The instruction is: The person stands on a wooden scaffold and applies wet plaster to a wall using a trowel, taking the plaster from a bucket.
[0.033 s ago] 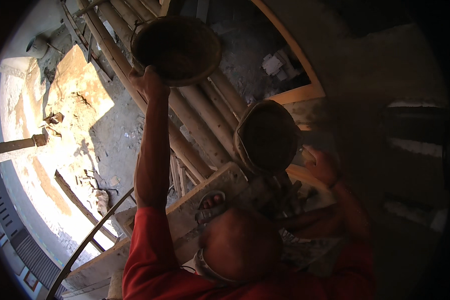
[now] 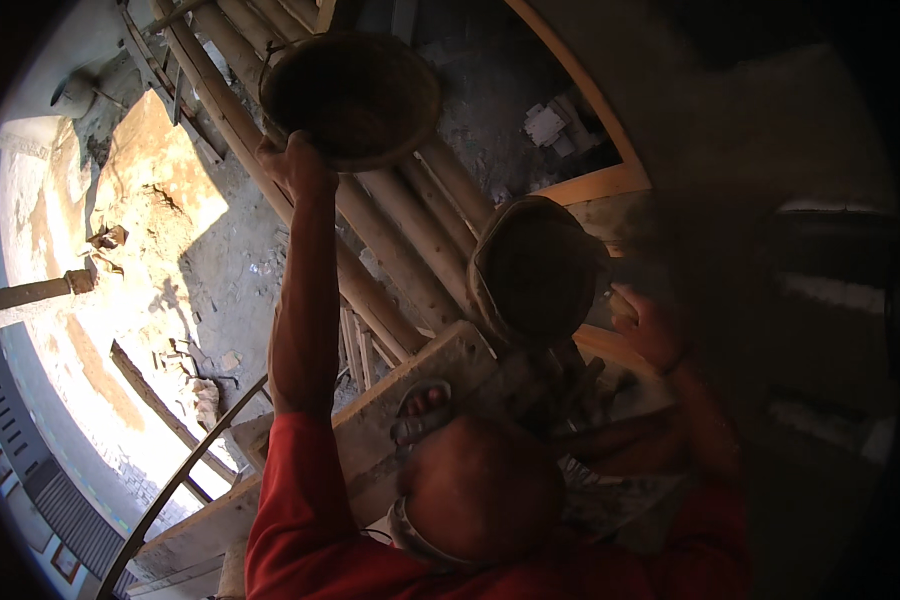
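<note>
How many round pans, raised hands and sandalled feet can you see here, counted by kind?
Round dark pans: 2, one held up at the top, one lower and to its right
Raised hands: 2, left hand at the upper pan's rim, right hand beside the lower pan
Sandalled foot: 1 on the plank
Total: 5

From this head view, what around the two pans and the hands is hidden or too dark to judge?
Head view only:
- Contents of the upper pan: only its dark underside shows.
- Left hand fingers on the pan rim: hidden by the pan.
- Lower pan contents: lost in shadow.
- Right hand grip: too dark to tell whether it touches that pan.
- Right side of the scene: black, under the fisheye rim.
- Plank far end: covered by the head.
</note>
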`<state>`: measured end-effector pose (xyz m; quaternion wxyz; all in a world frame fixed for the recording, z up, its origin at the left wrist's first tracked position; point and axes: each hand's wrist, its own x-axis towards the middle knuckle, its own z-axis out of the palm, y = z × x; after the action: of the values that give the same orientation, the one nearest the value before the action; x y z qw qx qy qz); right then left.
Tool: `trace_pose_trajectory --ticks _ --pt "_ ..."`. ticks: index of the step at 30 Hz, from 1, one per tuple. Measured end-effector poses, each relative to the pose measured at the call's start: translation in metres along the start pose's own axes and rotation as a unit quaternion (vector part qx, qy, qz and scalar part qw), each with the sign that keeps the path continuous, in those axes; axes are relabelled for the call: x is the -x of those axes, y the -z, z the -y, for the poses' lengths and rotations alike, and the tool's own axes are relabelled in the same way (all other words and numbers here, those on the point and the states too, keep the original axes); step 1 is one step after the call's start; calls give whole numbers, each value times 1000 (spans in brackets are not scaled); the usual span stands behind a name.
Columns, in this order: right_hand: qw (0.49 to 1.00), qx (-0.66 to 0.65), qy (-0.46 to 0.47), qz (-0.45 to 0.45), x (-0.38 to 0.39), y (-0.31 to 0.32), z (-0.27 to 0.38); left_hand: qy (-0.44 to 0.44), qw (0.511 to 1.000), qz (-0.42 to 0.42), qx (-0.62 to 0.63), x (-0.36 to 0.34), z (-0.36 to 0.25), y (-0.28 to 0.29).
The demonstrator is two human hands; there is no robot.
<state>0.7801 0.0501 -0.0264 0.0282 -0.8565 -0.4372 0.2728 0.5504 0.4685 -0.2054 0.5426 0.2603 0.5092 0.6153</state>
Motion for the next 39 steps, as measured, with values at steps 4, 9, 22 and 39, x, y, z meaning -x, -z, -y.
trace_pose_trajectory --ticks 4,9,22,39 --pt "994 18 39 97 -15 5 11 48 999 13 1 4 7 0" --pt "954 232 -38 186 -56 -57 1 54 998 -15 -5 5 21 0" --pt "977 142 40 151 -62 -61 2 79 985 18 -149 11 5 27" --pt "967 233 24 98 -70 -14 7 144 986 44 -72 130 27 100"
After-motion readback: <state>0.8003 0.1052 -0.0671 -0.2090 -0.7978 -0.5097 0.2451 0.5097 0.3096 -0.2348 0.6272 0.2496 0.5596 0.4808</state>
